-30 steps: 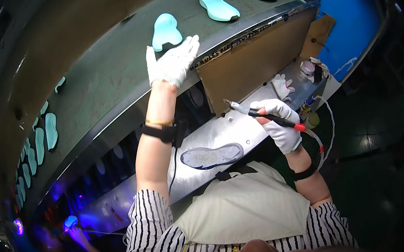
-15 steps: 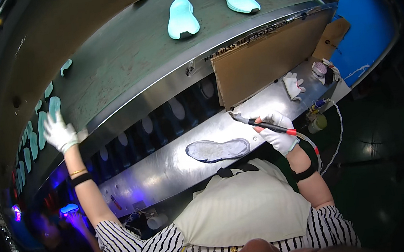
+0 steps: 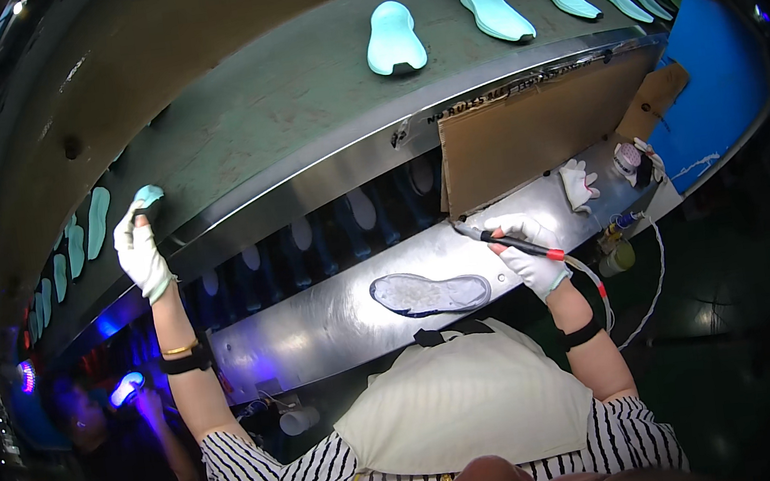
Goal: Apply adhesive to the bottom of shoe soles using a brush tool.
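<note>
My left hand [image 3: 143, 253], in a white glove, is reached out over the left part of the conveyor belt [image 3: 239, 129]. Its thumb and fingers pinch the dark-tipped end of a mint-green shoe sole [image 3: 149, 194], seen foreshortened. My right hand [image 3: 531, 254], gloved with some fingertips bare, is closed round a slim black brush-like tool [image 3: 520, 241] with a red end and a thin tube; its tip points left. On the metal ledge [image 3: 320, 341] before me lies a grey, dark-rimmed shoe sole [image 3: 430, 293], with neither hand on it.
More mint soles [image 3: 394, 38] lie along the belt, several at far right and several at left. A cardboard sheet [image 3: 544, 132] stands at the belt's front edge. Dark soles [image 3: 361, 210] fill a lower level. A spare glove [image 3: 578, 184] rests right; a co-worker [image 3: 113, 433] holds a lit sole at left.
My left hand has gone from open, spread fingers over the soles to pinching one mint sole, its end turned up. The view has shifted slightly; my right hand keeps its hold on the tool.
</note>
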`<state>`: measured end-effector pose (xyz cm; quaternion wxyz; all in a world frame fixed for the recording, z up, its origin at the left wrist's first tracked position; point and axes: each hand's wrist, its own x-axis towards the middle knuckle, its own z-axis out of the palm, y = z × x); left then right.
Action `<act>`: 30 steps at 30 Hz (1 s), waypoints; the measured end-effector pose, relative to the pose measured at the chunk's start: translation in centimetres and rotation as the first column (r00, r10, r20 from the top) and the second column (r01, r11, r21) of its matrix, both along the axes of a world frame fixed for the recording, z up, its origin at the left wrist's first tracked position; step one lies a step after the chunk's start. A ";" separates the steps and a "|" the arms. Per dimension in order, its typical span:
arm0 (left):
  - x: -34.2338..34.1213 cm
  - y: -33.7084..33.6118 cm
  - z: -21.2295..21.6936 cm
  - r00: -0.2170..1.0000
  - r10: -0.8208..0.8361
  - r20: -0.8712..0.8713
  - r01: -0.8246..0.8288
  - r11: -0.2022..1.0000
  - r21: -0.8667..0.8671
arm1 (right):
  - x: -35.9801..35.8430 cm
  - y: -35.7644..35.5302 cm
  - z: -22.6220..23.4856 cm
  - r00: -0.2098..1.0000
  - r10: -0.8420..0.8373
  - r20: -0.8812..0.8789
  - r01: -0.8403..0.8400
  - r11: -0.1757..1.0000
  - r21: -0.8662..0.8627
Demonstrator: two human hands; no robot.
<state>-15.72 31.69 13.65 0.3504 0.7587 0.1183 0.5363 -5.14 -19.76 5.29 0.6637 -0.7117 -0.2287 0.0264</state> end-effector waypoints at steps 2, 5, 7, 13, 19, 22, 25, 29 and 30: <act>-1.2 -2.3 2.1 0.975 -0.021 0.220 0.047 0.992 -0.113 | 0.4 0.0 0.4 1.000 0.002 -0.010 -0.002 0.999 0.049; -1.9 -7.3 5.6 0.725 -0.403 0.558 0.644 0.685 -0.341 | 0.2 0.3 0.9 0.998 -0.010 -0.055 0.014 0.998 0.068; -0.5 -10.5 6.2 0.398 -0.587 0.705 0.917 0.258 -0.303 | 0.0 0.1 0.8 1.000 -0.007 0.000 0.007 0.999 0.041; 6.5 -21.0 -6.4 0.127 -0.532 0.837 0.399 -0.745 -0.534 | -0.9 -1.3 0.0 0.969 -0.088 -0.232 0.103 0.993 0.054; 4.8 -29.2 -9.5 0.340 -0.423 0.840 0.197 -0.841 -0.504 | -1.6 -0.3 3.2 0.931 0.082 -0.356 -0.029 0.988 0.153; 4.8 -30.4 -9.2 0.316 -0.491 0.812 0.157 -0.816 -0.556 | -1.3 0.4 3.2 0.945 0.114 -0.307 -0.084 0.990 0.112; 5.2 -32.3 -8.9 0.320 -0.600 0.734 0.200 -0.714 -0.671 | -0.3 1.2 2.0 0.961 0.099 -0.258 -0.047 0.979 0.200; 5.6 -35.0 -9.2 0.371 -0.658 0.655 0.371 -0.542 -0.754 | 0.1 1.9 2.4 0.986 0.039 -0.161 -0.004 0.977 0.215; 5.6 -35.5 -9.3 0.403 -0.698 0.591 0.444 -0.416 -0.794 | 0.0 2.1 2.4 0.993 -0.005 -0.118 0.029 0.980 0.197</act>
